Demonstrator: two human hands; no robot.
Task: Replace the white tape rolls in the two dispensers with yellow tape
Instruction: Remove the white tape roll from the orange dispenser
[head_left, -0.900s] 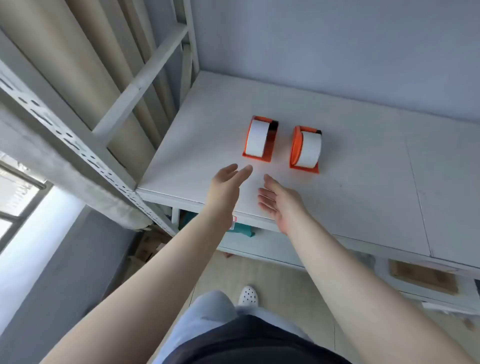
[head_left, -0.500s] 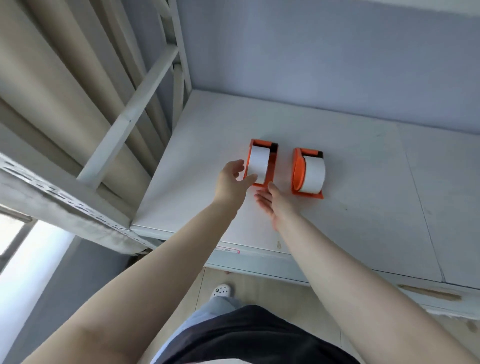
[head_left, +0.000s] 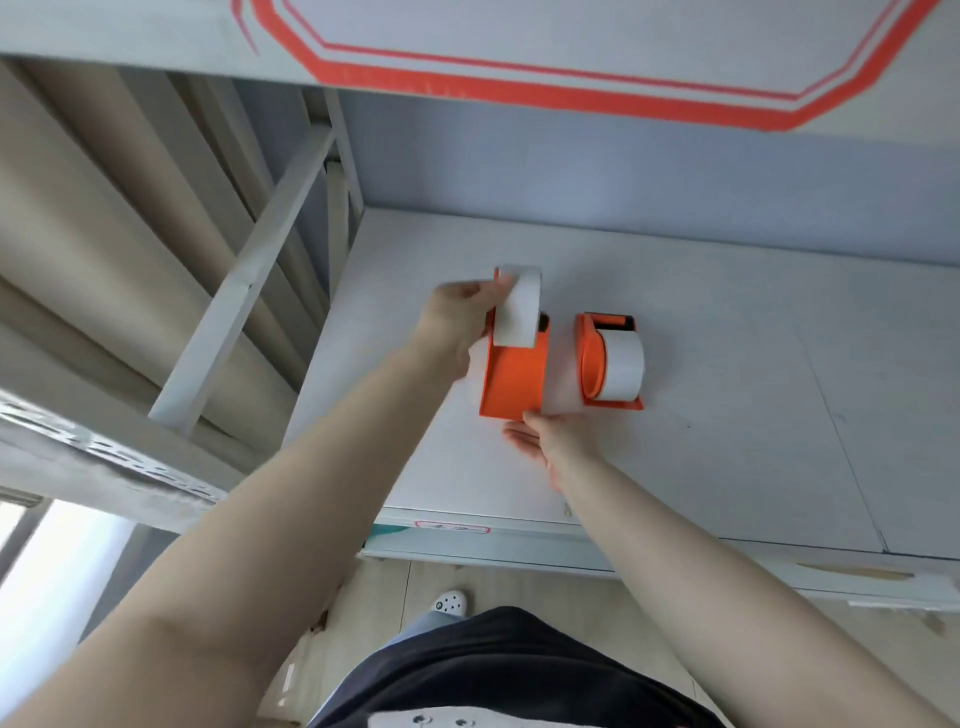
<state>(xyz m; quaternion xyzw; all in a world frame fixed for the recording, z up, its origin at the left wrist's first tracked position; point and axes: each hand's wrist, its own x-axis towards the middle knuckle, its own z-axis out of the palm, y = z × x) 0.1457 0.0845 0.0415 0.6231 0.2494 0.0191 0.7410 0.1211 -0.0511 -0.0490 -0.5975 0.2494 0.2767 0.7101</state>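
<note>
We lift a white tape roll off the left orange dispenser at the white desk.

We see the flat white laminate desk (head_left: 727, 364) under a white shelf board with orange line trim (head_left: 571, 98), grey metal rack frame (head_left: 249, 270) at left. The empty left orange plastic tape dispenser (head_left: 514, 382) sits on the desk; the right orange plastic tape dispenser (head_left: 597, 358) stands just beside it, its own white tape roll (head_left: 626, 364) mounted. Our left hand (head_left: 460, 322) is closed around the loose white tape roll (head_left: 517, 306), raised over the far end of the left dispenser. Our right hand (head_left: 556, 447) lies flat and spread on the desk, fingertips touching the left dispenser's near edge, holding nothing. No yellow tape in view.
</note>
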